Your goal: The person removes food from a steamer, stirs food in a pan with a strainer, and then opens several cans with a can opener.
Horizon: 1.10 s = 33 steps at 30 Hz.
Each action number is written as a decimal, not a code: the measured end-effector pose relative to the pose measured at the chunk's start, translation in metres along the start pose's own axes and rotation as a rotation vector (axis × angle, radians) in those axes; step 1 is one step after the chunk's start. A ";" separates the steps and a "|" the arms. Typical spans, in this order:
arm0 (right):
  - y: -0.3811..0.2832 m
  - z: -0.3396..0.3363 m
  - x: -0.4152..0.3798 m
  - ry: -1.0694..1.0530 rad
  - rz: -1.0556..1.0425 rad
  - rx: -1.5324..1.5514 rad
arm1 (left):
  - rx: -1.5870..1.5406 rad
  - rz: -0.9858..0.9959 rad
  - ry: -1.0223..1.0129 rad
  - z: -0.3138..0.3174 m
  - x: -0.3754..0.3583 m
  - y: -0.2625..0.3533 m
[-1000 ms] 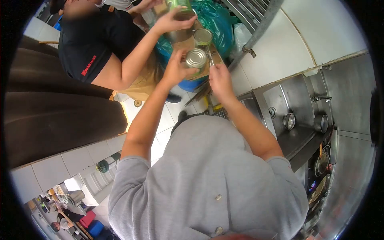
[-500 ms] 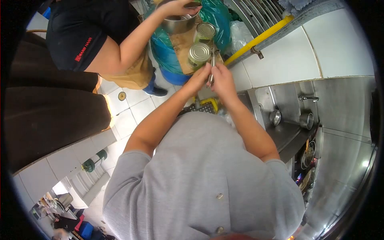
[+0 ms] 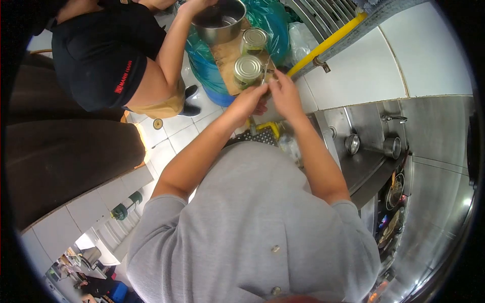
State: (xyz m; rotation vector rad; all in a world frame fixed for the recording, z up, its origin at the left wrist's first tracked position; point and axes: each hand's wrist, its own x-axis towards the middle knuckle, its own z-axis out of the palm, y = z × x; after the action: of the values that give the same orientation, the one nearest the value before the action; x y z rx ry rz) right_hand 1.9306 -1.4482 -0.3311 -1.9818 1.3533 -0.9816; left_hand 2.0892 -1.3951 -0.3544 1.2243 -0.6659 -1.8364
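Left hand (image 3: pixel 247 103) and right hand (image 3: pixel 286 96) both pinch a metal tool (image 3: pixel 265 70) beside the near can (image 3: pixel 247 67).

The grip sits at that can's near-right side; closed on top, it hides its contents. The far can (image 3: pixel 254 38), closed too, stands just behind on the same board (image 3: pixel 223 56), with bare room to the left. Beyond, a metal pot (image 3: pixel 221 35) opens upward, contents unclear from here.

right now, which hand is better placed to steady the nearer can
Probably the left hand: it lies close below the nearer can in view, while the right hand is off to the right. Both are at the metal tool.
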 end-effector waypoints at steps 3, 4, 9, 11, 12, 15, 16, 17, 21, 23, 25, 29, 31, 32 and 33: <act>0.012 0.006 0.004 -0.074 0.038 0.025 | 0.079 -0.024 0.025 -0.002 -0.010 0.013; 0.008 0.004 0.006 -0.064 -0.008 0.005 | 0.079 -0.024 0.032 0.003 -0.015 0.018; 0.006 0.003 0.011 -0.027 -0.161 -0.057 | 0.359 0.098 0.085 0.011 -0.024 0.021; 0.004 0.000 0.012 -0.033 -0.211 -0.080 | 0.404 0.094 0.076 0.012 -0.030 0.030; 0.004 -0.001 0.012 -0.037 -0.209 -0.080 | 0.399 0.072 0.084 0.012 -0.034 0.034; 0.003 -0.003 0.012 -0.067 -0.252 -0.193 | 0.393 0.062 0.088 -0.003 -0.011 0.012; 0.003 -0.001 0.011 -0.054 -0.250 -0.223 | 0.392 0.075 0.085 -0.001 -0.011 0.016; 0.003 0.000 0.010 -0.042 -0.250 -0.252 | 0.388 0.073 0.086 0.003 -0.014 0.017; 0.008 0.002 0.011 -0.033 -0.258 -0.252 | 0.642 0.216 0.218 0.012 -0.021 0.017; 0.005 0.000 0.012 -0.046 -0.259 -0.245 | 0.716 0.249 0.248 0.012 -0.018 0.015; 0.005 0.000 0.012 -0.035 -0.280 -0.247 | 0.762 0.310 0.296 0.014 -0.018 0.014; 0.006 -0.001 0.013 -0.037 -0.300 -0.252 | 0.794 0.277 0.301 0.016 -0.023 0.019; 0.005 0.000 0.014 -0.028 -0.308 -0.235 | 0.827 0.298 0.329 0.018 -0.024 0.020; 0.005 0.000 0.013 -0.018 -0.313 -0.222 | 0.829 0.293 0.328 0.018 -0.026 0.022; 0.005 -0.001 0.012 -0.020 -0.309 -0.219 | 0.850 0.255 0.294 0.018 -0.026 0.026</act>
State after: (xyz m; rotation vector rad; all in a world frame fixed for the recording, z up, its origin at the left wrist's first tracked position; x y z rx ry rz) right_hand 1.9299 -1.4616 -0.3307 -2.4125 1.2093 -0.9781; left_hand 2.0869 -1.3865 -0.3147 1.7874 -1.4295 -1.1283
